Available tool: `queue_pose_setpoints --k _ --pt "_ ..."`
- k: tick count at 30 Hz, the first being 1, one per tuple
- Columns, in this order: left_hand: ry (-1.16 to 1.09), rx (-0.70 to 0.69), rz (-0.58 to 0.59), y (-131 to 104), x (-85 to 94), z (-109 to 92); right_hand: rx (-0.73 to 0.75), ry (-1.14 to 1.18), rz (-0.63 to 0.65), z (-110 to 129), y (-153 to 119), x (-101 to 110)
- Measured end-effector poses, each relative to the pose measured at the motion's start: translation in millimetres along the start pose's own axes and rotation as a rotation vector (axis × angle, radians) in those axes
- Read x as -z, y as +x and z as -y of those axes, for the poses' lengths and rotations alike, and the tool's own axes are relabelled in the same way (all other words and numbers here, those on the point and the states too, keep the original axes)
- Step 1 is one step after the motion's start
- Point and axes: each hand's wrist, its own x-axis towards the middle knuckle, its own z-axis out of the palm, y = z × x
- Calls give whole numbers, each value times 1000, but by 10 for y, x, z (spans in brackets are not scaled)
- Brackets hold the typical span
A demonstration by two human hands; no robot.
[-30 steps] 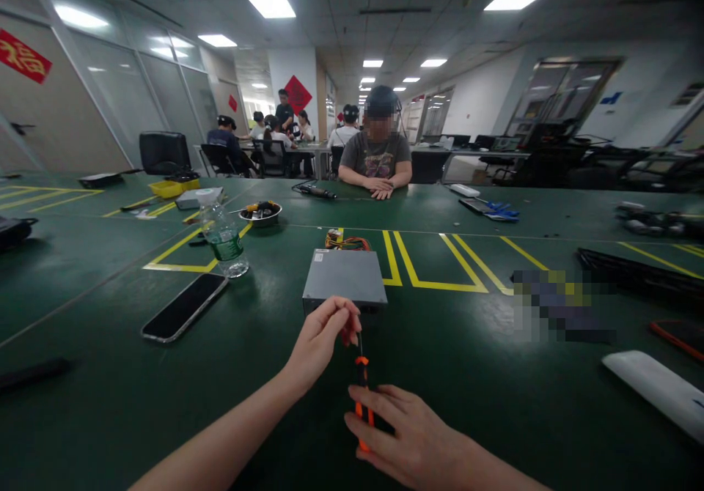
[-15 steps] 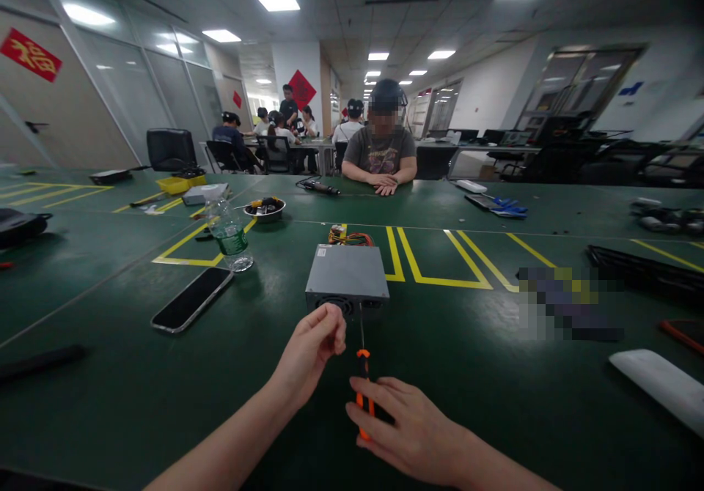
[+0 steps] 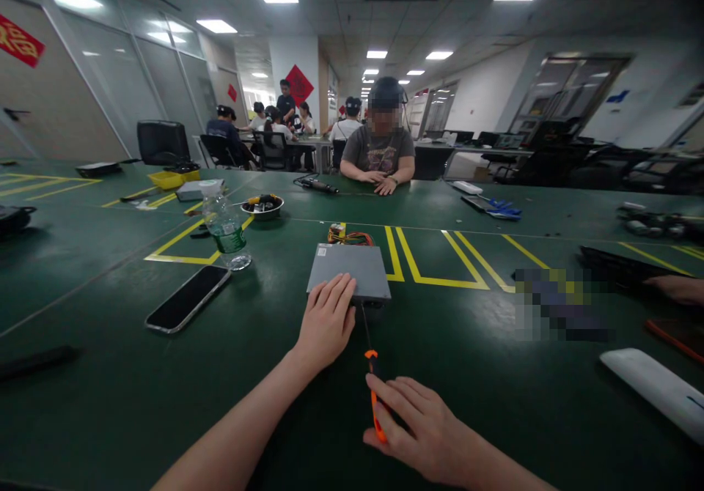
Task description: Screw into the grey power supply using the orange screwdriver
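A grey computer power supply (image 3: pixel 357 264) lies on the green table, its bundle of coloured cables (image 3: pixel 350 235) at the far side. My left hand (image 3: pixel 328 319) rests on the near edge of its top, fingers stretched out flat. In my right hand (image 3: pixel 415 421) is a screwdriver (image 3: pixel 372 359) with an orange and black handle, held between thumb and fingers. The thin shaft points away from me and reaches the near face of the power supply. Whether the tip sits in a screw is too small to tell.
Left of the power supply are a phone (image 3: pixel 188 299), a plastic bottle (image 3: pixel 228 231) and a metal bowl (image 3: pixel 262 207) of small parts. A person (image 3: pixel 379 146) sits opposite. At the right edge another person's hand (image 3: pixel 676 288) is near a black part; a white object (image 3: pixel 654 388) lies closer.
My left hand has gone from a closed pinch before the power supply to lying flat on its top. The screwdriver handle has shifted slightly right. Another person's hand has appeared at the right.
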Motion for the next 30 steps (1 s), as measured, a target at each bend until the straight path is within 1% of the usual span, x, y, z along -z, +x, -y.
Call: queue_pose_setpoints --k 2,3,4,6,8,10,12,15,17,18,19,21,25,30 --pt "-9 6 -1 -14 5 13 -16 -46 41 48 23 42" --pt "-13 10 -4 -16 12 17 -61 -70 52 84 40 62" --pt "-17 12 -8 -17 21 19 -137 -94 53 124 60 78" --pt "-22 14 -10 -14 35 18 -370 -122 23 209 101 90" --pt "-26 17 -11 -10 45 11 -654 -65 -21 285 139 68" --pt "-29 24 -11 -7 52 4 -926 98 -73 349 179 8" --pt "-38 31 -7 -6 54 1 -1171 313 -163 409 237 -82" --pt "-60 40 -20 -2 43 2 -1525 724 -387 501 386 -224" --pt "-72 47 -39 4 26 5 -1768 1088 -518 554 508 -291" --pt "-78 52 -46 8 17 5 -1825 1258 -639 574 564 -311" --pt "-82 59 -50 11 8 5 -1857 1378 -766 588 613 -323" --pt "-87 67 -51 17 -6 2 -1874 1463 -849 597 681 -328" --pt "-85 82 -58 24 -24 -6 -1898 1641 -875 578 748 -307" --pt "-79 93 -60 31 -35 -12 -1927 1664 -955 566 826 -295"
